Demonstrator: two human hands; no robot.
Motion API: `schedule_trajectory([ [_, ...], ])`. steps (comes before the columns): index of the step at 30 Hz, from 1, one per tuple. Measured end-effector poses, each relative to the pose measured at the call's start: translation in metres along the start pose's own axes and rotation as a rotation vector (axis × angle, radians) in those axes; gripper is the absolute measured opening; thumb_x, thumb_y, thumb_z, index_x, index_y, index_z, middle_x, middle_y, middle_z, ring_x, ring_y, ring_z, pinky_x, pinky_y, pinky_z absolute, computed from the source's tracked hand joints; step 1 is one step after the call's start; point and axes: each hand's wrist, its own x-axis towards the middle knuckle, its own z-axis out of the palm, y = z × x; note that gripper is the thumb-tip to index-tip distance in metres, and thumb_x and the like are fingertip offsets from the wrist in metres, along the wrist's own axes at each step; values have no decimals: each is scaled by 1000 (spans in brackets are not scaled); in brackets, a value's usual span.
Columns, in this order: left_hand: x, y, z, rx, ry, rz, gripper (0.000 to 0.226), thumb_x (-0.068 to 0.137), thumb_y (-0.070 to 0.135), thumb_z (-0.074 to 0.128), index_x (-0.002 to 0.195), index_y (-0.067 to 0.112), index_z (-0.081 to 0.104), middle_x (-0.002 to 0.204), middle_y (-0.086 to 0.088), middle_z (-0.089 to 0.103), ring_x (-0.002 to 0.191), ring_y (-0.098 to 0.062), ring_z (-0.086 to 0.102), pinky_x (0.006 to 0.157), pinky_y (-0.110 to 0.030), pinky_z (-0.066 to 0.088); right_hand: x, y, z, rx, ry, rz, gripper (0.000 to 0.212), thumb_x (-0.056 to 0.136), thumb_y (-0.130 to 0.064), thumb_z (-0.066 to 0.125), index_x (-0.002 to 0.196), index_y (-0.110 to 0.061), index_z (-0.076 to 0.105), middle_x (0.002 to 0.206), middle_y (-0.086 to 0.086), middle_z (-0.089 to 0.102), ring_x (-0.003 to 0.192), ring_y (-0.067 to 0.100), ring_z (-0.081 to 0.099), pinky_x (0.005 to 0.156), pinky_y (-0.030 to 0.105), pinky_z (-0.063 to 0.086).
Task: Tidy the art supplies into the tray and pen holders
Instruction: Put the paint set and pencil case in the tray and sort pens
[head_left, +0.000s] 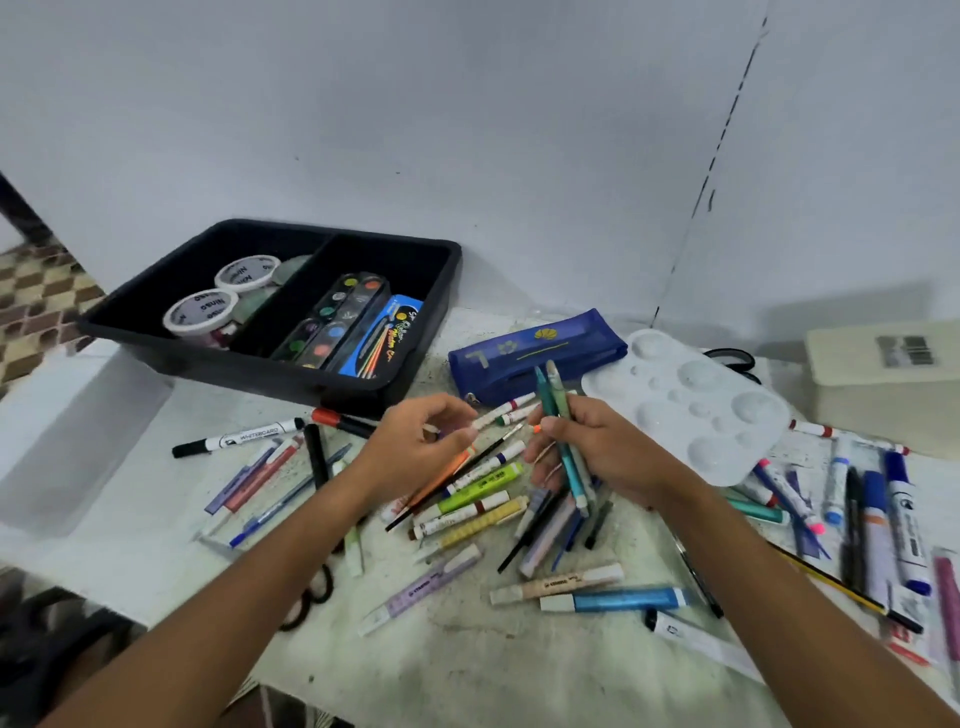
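**Pens gathered in right hand; most supplies not yet put away**

Pens, teal and pale green, stand nearly upright in the right hand, which is closed round their middles, just in front of the tray. Holding them bunched and upright looks like collecting a handful for one trip, not carrying singly. Left hand hovers just in front of the tray, fingers loosely curled and thumb near forefinger; whether it pinches anything cannot be told.

The tray, black and two-celled, holds tape rolls in its left cell and a paint set in its right. Loose markers lie crisscrossed in front of the tray under both hands. A palette and blue pouch sit right of the tray. No pen holder is identifiable.
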Motion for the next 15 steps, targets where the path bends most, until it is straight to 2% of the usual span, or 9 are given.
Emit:
schedule_trajectory([
  [3,-20,-20,-11,258,-18,8,23,87,28,69,109,20,68,103,9,68,96,-4,61,88,-34,51,14,-1,12,-25,-12,9,14,103,-10,40,108,-4,52,90,19,69,74,30,68,59,34,56],
  [4,-27,-28,-13,354,-46,34,29,85,30,70,113,20,68,109,6,67,102,-7,59,92,-33,49,18,-1,16,-31,-17,14,14,103,-11,40,107,-4,52,92,19,70,75,29,68,59,33,56],
  [6,-41,-42,-17,476,-100,69,40,82,32,73,120,19,66,127,1,61,124,-13,49,105,-26,36,26,-1,26,-52,-35,36,14,103,-11,41,107,-5,53,96,19,70,79,27,70,58,32,57],
  [8,-53,-53,-17,521,-115,89,44,84,38,71,124,21,64,143,0,49,141,-12,30,111,-24,22,32,1,35,-87,-52,77,13,102,-12,42,106,-7,54,101,18,70,81,25,70,60,33,58],
  [10,-60,-59,-17,526,-87,128,43,85,43,67,123,21,65,148,-1,44,143,-9,20,114,-29,19,36,3,40,-140,-59,119,12,102,-12,43,105,-9,54,103,15,69,80,21,70,62,34,57],
  [15,-65,-62,-19,556,-56,165,41,87,45,65,118,19,69,146,-4,46,142,-20,30,116,-37,26,45,7,40,-273,18,174,11,101,-12,43,106,-9,53,102,16,67,68,17,70,55,33,54],
])
